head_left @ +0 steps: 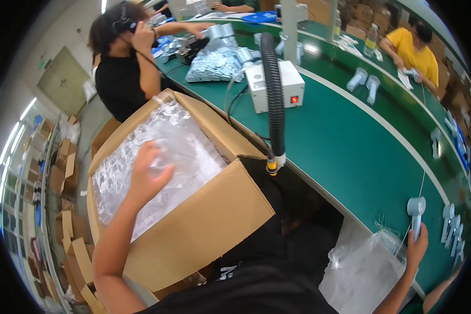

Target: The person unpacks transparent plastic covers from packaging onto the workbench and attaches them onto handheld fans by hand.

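Observation:
My left hand (147, 177) is over an open cardboard box (199, 225), its thumb and fingers apart. Clear plastic bags (120, 180) fill the box, and one blurred clear bag (180, 157) lies right beside my fingertips. Whether they touch it I cannot tell. At the far right, my right hand (417, 243) is closed around the handle of a light-blue device with a round head (416, 208), held upright over the green table. Below it, a large clear plastic bag (363, 267) hangs at the table's edge.
A white box with a red switch (277, 86) and a black corrugated hose (272, 89) stand on the green table (329, 141). Several light-blue devices (452, 227) lie on the belt at right. A person in black (123, 78) and one in yellow (416, 52) are nearby.

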Demonstrator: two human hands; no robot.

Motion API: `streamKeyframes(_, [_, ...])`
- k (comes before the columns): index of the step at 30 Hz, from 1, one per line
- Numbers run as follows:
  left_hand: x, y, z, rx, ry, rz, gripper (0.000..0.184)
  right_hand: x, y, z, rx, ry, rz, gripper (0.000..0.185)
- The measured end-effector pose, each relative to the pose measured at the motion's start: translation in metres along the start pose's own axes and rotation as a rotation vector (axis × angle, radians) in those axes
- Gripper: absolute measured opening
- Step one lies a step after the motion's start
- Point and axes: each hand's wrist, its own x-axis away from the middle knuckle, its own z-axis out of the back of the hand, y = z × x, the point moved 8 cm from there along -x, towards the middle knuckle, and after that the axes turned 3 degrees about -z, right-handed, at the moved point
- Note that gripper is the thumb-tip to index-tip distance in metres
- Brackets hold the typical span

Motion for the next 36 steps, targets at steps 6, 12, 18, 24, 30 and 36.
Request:
streamKeyframes(6, [0.012,0.006,0.074,0.285,0.134,0.254,0.054,0.017,0.000,0.007,0.022,-0.112,-0.118,0.042])
streamKeyframes(12, [-0.010,0.030,0.096,0.208,0.190,0.228,0.056,0.024,-0.014,0.023,0.072,0.061,-0.047,0.054])
streamKeyframes(18, [-0.077,0.110,0.071,0.420,0.107,-0.091,0.074,-0.003,-0.188,0.097,-0.639,-0.019,0.287,0.050])
streamKeyframes(24, [-0.152,0.254,-0.067,1.372,-0.122,-0.080,0.031,-0.092,-0.276,0.025,-1.366,-0.286,0.293,0.060])
streamKeyframes(30, [-0.134,0.325,-0.285,2.043,-0.502,0.314,0.055,-0.137,-0.228,-0.052,-1.516,-0.301,0.005,0.032])
streamKeyframes(36, [-0.118,0.306,-0.353,2.124,-0.565,0.597,0.061,-0.163,-0.176,-0.106,-0.940,0.002,-0.049,0.028])
